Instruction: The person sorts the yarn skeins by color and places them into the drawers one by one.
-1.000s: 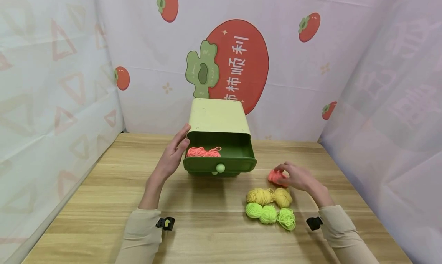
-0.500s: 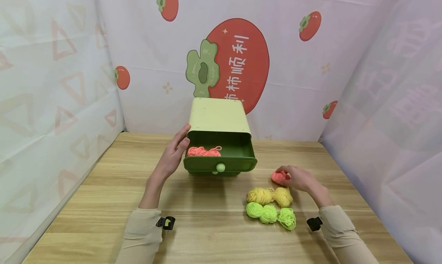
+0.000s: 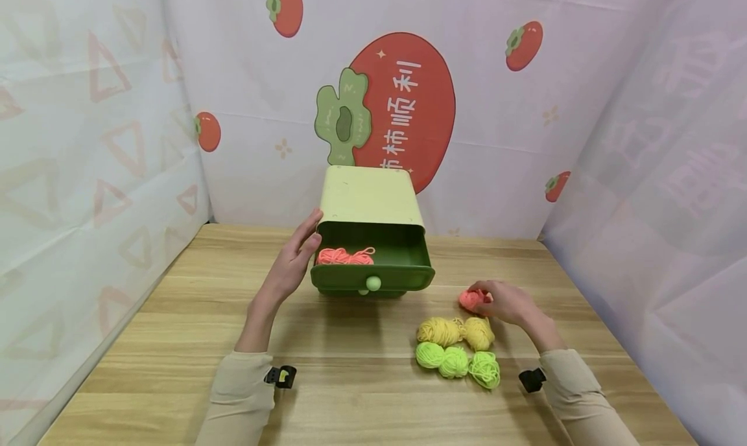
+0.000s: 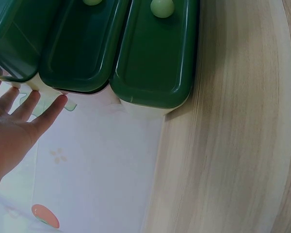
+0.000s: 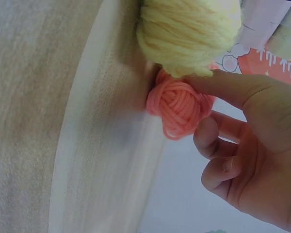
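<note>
My right hand point(image 3: 506, 301) pinches a coral yarn ball point(image 3: 471, 299) low over the table; in the right wrist view thumb and fingers close on the ball point(image 5: 177, 107), the other fingers curled. My left hand point(image 3: 294, 258) rests against the left side of a cream and green drawer cabinet point(image 3: 373, 193). In the left wrist view its fingers point(image 4: 48, 114) are spread along the cabinet wall. The top green drawer point(image 3: 341, 277) is pulled out, with coral yarn point(image 3: 345, 256) at its left end. Lower drawers point(image 4: 153, 58) are shut.
Two yellow yarn balls point(image 3: 439, 331) lie in front of the right hand. Nearer still is a row of three lime yarn balls point(image 3: 453, 362). The wooden table point(image 3: 362, 400) meets printed cloth walls point(image 3: 245, 167) at the back and sides.
In the first half second my right hand shifted slightly to the right with the coral yarn ball and its fingers drew closer around it. Left hand and drawer have stayed put.
</note>
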Demonstrator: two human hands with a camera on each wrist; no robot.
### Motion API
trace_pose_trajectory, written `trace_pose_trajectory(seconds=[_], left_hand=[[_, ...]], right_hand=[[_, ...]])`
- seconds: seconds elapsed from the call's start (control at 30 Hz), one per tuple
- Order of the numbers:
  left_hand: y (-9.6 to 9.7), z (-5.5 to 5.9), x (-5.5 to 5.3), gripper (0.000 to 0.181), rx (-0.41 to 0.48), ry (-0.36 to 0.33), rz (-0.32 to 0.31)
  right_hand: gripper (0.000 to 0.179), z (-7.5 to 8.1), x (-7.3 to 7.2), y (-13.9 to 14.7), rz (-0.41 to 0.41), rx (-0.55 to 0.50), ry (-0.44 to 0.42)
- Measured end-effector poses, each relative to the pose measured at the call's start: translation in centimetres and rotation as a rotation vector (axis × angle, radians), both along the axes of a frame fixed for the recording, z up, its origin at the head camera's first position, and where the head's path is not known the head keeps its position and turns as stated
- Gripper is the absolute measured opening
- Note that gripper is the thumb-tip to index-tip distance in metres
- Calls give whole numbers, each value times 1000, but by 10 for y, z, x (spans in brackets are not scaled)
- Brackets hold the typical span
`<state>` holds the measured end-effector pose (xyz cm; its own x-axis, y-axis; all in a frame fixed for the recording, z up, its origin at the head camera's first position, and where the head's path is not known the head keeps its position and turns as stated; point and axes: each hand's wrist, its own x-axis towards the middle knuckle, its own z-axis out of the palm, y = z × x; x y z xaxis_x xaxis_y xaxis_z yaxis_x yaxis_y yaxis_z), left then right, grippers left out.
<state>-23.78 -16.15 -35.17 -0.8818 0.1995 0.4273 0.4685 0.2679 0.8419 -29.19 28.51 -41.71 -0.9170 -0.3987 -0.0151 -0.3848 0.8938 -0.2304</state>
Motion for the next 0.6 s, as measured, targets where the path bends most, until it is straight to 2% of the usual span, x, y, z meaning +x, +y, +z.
trace_pose_trajectory(seconds=[0.17, 0.3, 0.43, 0.6], left_hand=[[0, -2, -1, 51, -7, -7, 10], [-3, -14, -11, 50, 6, -4, 9], [-6, -26, -21, 48, -9, 14, 35], [-6, -26, -21, 49, -9, 12, 41]], right_hand=[[34, 1, 2, -1, -9, 11, 20], [34, 1, 2, -1, -8, 10, 28], [33, 1, 3, -1, -7, -6, 45], [33, 4, 5, 0, 1, -26, 76]])
